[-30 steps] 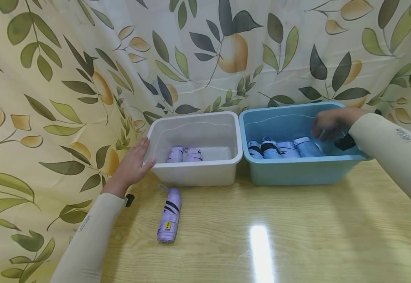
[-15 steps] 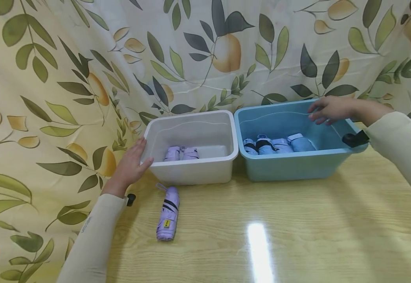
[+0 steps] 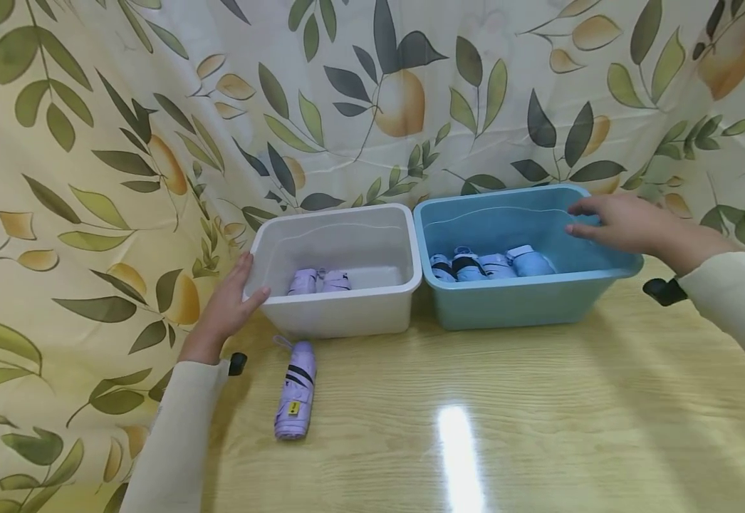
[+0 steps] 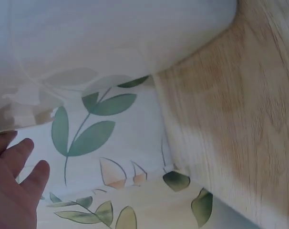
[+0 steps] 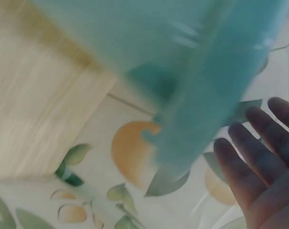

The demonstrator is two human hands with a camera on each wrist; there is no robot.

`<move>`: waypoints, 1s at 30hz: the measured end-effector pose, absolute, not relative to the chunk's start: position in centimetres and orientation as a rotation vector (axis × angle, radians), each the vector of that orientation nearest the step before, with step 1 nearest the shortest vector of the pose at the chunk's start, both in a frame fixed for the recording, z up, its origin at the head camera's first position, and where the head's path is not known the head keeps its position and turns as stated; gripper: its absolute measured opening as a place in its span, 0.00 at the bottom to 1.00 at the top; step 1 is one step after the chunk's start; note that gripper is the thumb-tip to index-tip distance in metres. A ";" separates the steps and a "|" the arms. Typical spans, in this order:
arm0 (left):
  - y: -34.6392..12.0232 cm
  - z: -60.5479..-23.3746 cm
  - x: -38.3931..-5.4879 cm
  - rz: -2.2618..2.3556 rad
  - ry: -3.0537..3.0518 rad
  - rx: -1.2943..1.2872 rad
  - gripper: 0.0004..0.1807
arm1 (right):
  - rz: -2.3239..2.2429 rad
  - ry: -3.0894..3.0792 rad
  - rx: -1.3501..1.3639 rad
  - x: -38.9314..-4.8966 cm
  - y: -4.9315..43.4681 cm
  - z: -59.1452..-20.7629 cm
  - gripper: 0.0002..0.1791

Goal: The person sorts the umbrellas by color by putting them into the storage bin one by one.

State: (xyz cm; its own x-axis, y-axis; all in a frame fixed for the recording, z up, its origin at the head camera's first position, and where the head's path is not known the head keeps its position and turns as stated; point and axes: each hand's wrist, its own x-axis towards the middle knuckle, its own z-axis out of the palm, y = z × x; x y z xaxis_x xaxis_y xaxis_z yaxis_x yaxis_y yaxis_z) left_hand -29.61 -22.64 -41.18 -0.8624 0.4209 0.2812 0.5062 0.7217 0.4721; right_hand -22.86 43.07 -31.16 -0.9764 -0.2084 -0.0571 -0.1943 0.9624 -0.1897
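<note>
My left hand lies along the left end of the white bin, fingers straight against its rim. Two folded purple umbrellas stand inside that bin. A third purple umbrella, with black stripes and a yellow tag, lies on the table in front. Over the right end of the blue bin is my right hand, holding nothing. Its fingers are extended; in the right wrist view the fingers appear beside the bin's rim. Several folded blue umbrellas sit in the blue bin's left and middle part.
Both bins stand side by side, rims touching or nearly so, on a wooden table. Behind them and to the left hangs a leaf-and-fruit patterned cloth. A bright light reflection shows on the tabletop.
My right hand has risen out of the blue bin and moved to its right end, its fingers spreading out. The head view has shifted slightly. My left hand stays at the white bin.
</note>
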 end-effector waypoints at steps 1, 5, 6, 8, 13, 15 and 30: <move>-22.7 -41.2 -29.4 -0.856 -2.772 -0.730 0.44 | -0.260 3.043 -0.310 -22.7 43.2 -31.3 0.38; -22.6 -41.3 -28.6 -0.933 -2.773 -0.654 0.45 | -0.186 3.070 -0.301 -22.1 44.1 -32.0 0.42; -22.5 -41.2 -28.4 -0.955 -2.769 -0.644 0.45 | -0.180 3.080 -0.305 -21.8 44.4 -32.2 0.43; -22.3 -40.8 -28.1 -0.996 -2.743 -0.650 0.45 | -0.189 3.096 -0.308 -21.4 45.0 -32.6 0.43; -22.3 -40.2 -27.5 -1.072 -2.706 -0.659 0.42 | -0.242 3.116 -0.324 -20.3 46.1 -33.3 0.43; -22.7 -40.2 -27.2 -1.111 -2.732 -0.638 0.41 | -0.266 3.115 -0.339 -19.9 46.3 -33.6 0.43; -24.3 -42.9 -23.2 -1.383 -2.779 -0.666 0.33 | -0.209 3.165 -0.497 -18.4 47.1 -35.9 0.50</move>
